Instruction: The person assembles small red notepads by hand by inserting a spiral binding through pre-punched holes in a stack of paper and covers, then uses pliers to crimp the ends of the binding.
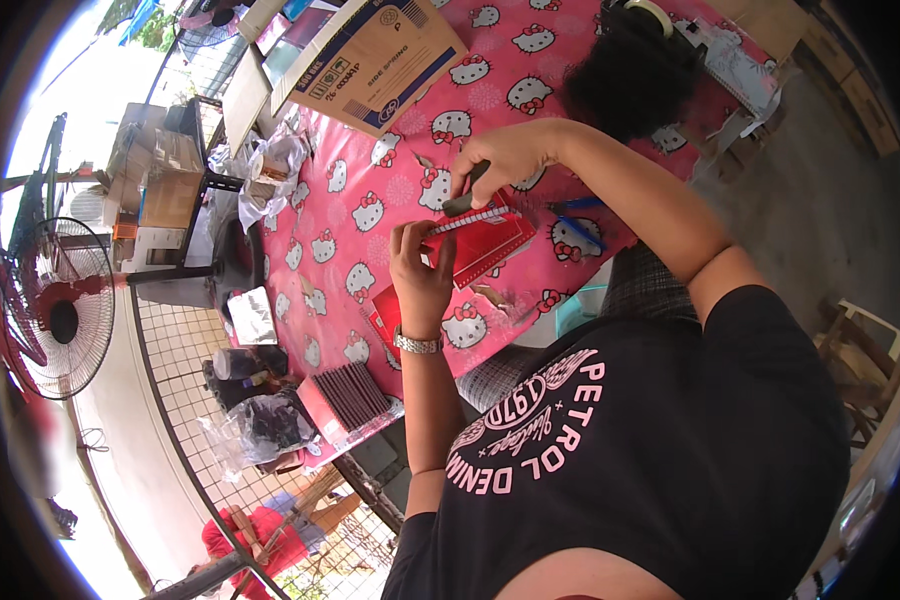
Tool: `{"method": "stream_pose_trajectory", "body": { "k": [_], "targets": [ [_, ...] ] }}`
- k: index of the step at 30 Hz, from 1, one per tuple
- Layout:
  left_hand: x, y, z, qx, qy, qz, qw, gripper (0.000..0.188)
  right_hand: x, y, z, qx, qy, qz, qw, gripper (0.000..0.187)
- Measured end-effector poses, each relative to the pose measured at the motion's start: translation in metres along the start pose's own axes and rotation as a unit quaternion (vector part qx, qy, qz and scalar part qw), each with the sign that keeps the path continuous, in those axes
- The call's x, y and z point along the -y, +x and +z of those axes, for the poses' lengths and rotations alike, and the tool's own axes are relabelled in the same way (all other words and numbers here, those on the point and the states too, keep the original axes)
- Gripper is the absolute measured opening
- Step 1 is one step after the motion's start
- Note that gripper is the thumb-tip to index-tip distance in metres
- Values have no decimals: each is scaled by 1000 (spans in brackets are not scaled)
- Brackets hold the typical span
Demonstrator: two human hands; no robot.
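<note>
My left hand (420,272), with a metal-banded watch on its wrist, pinches the near left end of a narrow white strip with dark cross marks (472,219). The strip lies slantwise over a flat red piece with a dotted pale border (497,250). Just beyond it, my right hand (512,158) is closed around a dark, olive-brown piece (457,206). This piece's lower end comes close to the strip; whether they touch, I cannot tell. Its exact kind is unclear. Blue-handled tools (582,228) lie right of the red piece.
A pink patterned cloth (345,215) covers the table. At its far side stands a cardboard box (370,65), with a black bristly bundle (632,75) to the right. Dark ridged pieces (352,397) stand at the near left edge. A fan (65,320) is farther left.
</note>
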State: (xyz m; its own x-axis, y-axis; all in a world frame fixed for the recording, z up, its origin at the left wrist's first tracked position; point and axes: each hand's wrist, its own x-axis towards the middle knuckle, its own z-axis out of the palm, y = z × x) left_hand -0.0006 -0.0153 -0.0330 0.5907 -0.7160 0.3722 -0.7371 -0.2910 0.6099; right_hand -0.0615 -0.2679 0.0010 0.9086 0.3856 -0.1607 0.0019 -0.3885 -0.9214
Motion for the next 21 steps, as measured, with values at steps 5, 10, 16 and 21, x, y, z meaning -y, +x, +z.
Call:
{"method": "stream_pose_trajectory", "body": {
  "k": [5, 10, 16, 21],
  "targets": [
    [-4, 6, 2, -7, -33, -6, 999, 28, 6, 1, 1, 13, 142, -35, 989, 48],
    [-3, 5, -2, -3, -21, -2, 1000, 26, -4, 4, 9, 57, 402, -172, 898, 45],
    [-4, 5, 1, -14, -51, -45, 998, 22, -93, 15, -6, -290, -221, 158, 918, 38],
    [6, 0, 4, -33, -121, -99, 987, 17, -169, -29, 66, -443, -369, 55, 815, 75]
  ]
}}
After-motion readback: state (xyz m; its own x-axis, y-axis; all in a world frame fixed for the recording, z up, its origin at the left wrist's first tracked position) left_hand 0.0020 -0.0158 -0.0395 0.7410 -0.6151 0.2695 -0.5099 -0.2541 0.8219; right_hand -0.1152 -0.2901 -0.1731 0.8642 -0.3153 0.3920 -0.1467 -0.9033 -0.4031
